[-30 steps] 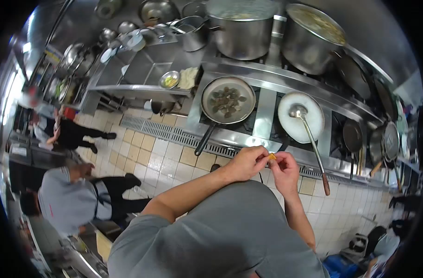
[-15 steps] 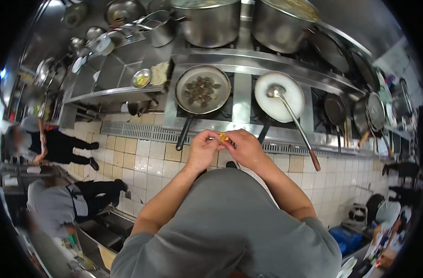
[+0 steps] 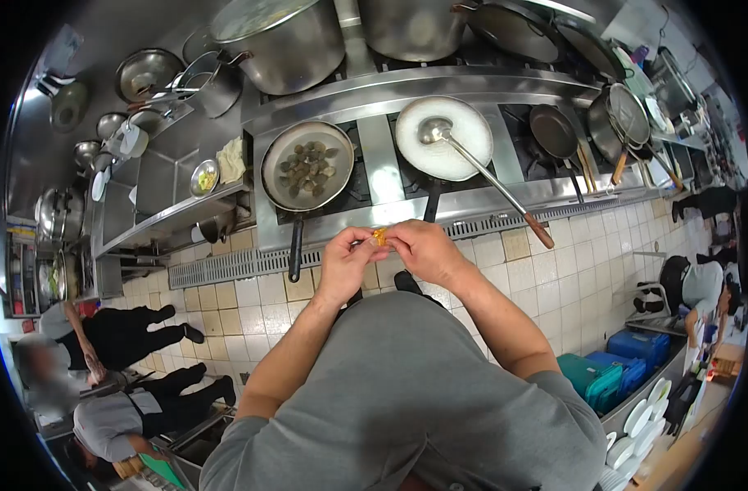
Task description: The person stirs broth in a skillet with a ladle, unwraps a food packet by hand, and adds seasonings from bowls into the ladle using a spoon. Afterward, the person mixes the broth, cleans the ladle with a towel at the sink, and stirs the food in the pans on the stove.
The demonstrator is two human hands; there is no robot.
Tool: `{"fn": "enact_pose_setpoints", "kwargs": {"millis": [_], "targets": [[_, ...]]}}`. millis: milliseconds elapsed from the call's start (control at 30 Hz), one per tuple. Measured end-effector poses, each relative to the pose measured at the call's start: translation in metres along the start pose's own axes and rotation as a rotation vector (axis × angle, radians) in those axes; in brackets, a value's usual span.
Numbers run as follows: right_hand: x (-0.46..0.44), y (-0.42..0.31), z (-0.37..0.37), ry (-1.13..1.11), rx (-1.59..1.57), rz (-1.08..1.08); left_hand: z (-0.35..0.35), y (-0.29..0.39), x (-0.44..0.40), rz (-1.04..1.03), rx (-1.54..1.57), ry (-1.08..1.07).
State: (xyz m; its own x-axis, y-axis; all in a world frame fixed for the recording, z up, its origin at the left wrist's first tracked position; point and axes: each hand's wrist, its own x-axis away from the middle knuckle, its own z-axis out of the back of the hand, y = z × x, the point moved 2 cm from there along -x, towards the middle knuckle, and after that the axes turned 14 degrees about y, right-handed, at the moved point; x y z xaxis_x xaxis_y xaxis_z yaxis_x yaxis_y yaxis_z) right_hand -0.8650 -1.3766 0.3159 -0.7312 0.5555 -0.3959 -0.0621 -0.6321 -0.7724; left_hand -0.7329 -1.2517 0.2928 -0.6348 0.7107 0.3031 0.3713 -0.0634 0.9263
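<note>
Held close in front of my body, my left hand (image 3: 346, 262) and my right hand (image 3: 429, 252) meet with fingers pinched around a small, shiny yellow-orange piece (image 3: 380, 236). It looks like a wrapper, but its exact kind is too small to make out. Beyond my left hand, a frying pan (image 3: 273, 190) on the stove contains several dark-shelled clams (image 3: 310, 168). To its right, behind my right hand, another pan is filled with white, frothy liquid (image 3: 427, 165). A long ladle (image 3: 497, 182) rests in that liquid, its wooden handle reaching out over the stove's front edge.
Large stockpots (image 3: 288, 49) stand along the back, with a small black pan (image 3: 554, 131) at the right. On the left counter are a metal bowl (image 3: 203, 177) and a cloth (image 3: 231, 160). Two people (image 3: 116, 421) are at left; others (image 3: 701, 278) are far right.
My view has swung, so the stove and pans appear farther left and slightly higher. Both hands stay together on the yellow-orange piece, and their fingers have shifted a little around it.
</note>
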Motion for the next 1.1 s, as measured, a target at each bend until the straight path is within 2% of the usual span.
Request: {"fn": "enact_pose_setpoints", "kwargs": {"millis": [233, 400, 533, 633, 700, 867, 933, 1000, 1067, 1100], "targets": [[0.007, -0.004, 0.009, 0.093, 0.033, -0.031, -0.008, -0.004, -0.002, -0.080, -0.185, -0.098], [0.013, 0.003, 0.005, 0.187, 0.239, 0.157, -0.015, -0.002, -0.002, -0.035, -0.181, -0.097], [0.009, 0.007, 0.002, 0.208, 0.262, 0.222, -0.011, -0.009, -0.007, -0.035, -0.227, -0.118], [0.007, 0.018, 0.005, 0.189, 0.173, 0.167, -0.010, -0.005, -0.007, 0.075, -0.094, -0.087], [0.004, 0.017, 0.014, 0.184, -0.096, -0.135, -0.008, 0.003, -0.006, 0.183, 0.110, -0.085], [0.010, 0.031, 0.000, 0.144, -0.273, -0.304, -0.008, 0.007, -0.005, 0.138, 0.228, -0.086], [0.008, 0.032, -0.009, 0.145, -0.697, -0.593, -0.007, 0.005, -0.006, 0.105, 0.235, -0.085], [0.005, 0.031, -0.011, 0.127, -0.591, -0.528, -0.003, 0.004, -0.009, -0.023, -0.014, -0.083], [0.002, 0.028, -0.014, 0.101, -0.493, -0.454, 0.000, 0.002, -0.010, -0.043, -0.016, -0.092], [0.002, 0.029, -0.014, 0.079, -0.546, -0.529, 0.000, 0.002, -0.010, -0.059, -0.019, -0.108]]}}
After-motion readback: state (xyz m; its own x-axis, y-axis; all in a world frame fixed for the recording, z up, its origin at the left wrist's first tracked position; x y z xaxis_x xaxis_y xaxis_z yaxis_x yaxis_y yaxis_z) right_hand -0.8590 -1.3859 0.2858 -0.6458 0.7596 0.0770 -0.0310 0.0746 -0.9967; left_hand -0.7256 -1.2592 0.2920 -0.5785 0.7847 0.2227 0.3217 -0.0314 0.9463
